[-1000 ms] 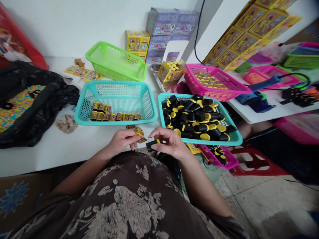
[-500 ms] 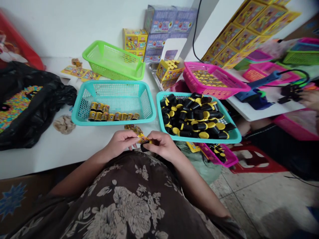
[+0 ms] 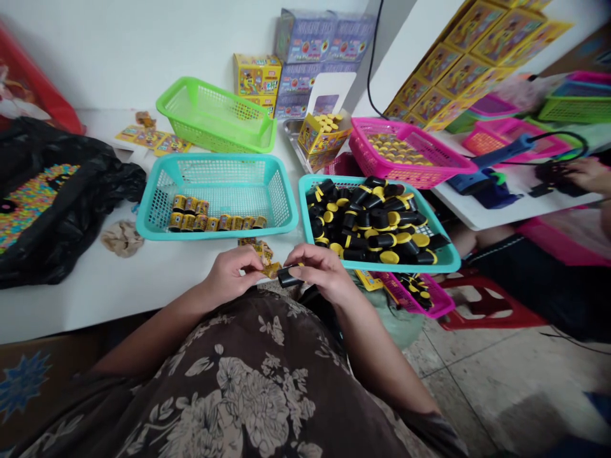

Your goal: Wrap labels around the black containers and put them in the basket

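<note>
Between finger and thumb, my left hand (image 3: 233, 273) pinches a small yellow printed sleeve (image 3: 271, 271). A black container (image 3: 289, 277) with a yellow lid lies in my right hand (image 3: 322, 270), its dark end pointing at the sleeve. Whether the two touch I cannot tell. More printed sleeves (image 3: 260, 247) lie on the table just beyond my left fingers. Behind them, a turquoise basket (image 3: 217, 236) holds two rows of containers in yellow printed sleeves (image 3: 200, 222). The turquoise basket (image 3: 453, 262) on the right is heaped with bare black, yellow-lidded containers (image 3: 377, 222).
A black bag of colourful pellets (image 3: 38, 197) lies at left. Behind stand a green basket (image 3: 214, 137), a pink basket (image 3: 410, 166) and stacked boxes (image 3: 305, 44). A blue heat-gun-like tool (image 3: 501, 159) rests at right, near another person's hand (image 3: 589, 175). A lower pink basket (image 3: 436, 305) sits under the table edge.
My right hand has drawn slightly right and turned, so more of the black container shows. The sleeve in my left hand now sits apart from my right fingers.
</note>
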Action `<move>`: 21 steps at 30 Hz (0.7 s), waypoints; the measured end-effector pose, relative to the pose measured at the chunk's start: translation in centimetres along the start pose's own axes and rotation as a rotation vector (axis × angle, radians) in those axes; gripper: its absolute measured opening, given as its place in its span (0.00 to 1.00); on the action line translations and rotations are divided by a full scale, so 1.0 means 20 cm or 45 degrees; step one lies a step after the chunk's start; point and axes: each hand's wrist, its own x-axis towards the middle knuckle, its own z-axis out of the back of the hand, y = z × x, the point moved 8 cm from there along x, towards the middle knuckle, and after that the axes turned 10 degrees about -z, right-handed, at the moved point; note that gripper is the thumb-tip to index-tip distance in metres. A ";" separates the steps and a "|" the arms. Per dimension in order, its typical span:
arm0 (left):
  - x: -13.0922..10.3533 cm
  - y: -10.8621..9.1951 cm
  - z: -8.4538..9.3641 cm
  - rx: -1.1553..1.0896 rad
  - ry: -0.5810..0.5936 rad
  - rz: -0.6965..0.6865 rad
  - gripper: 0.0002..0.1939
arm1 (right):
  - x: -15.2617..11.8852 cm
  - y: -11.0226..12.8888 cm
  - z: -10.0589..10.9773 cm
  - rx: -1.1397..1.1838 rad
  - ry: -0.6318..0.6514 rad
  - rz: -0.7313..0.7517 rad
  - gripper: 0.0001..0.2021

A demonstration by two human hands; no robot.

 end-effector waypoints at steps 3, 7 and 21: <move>0.01 -0.05 0.00 0.081 -0.010 -0.140 0.06 | 0.02 -0.01 0.00 -0.063 -0.011 -0.054 0.11; 0.01 -0.05 0.00 0.116 -0.029 -0.170 0.07 | 0.02 0.00 -0.01 -0.150 -0.003 -0.079 0.11; -0.01 -0.01 -0.01 0.146 0.012 -0.157 0.06 | 0.01 0.00 -0.01 -0.279 0.036 -0.041 0.11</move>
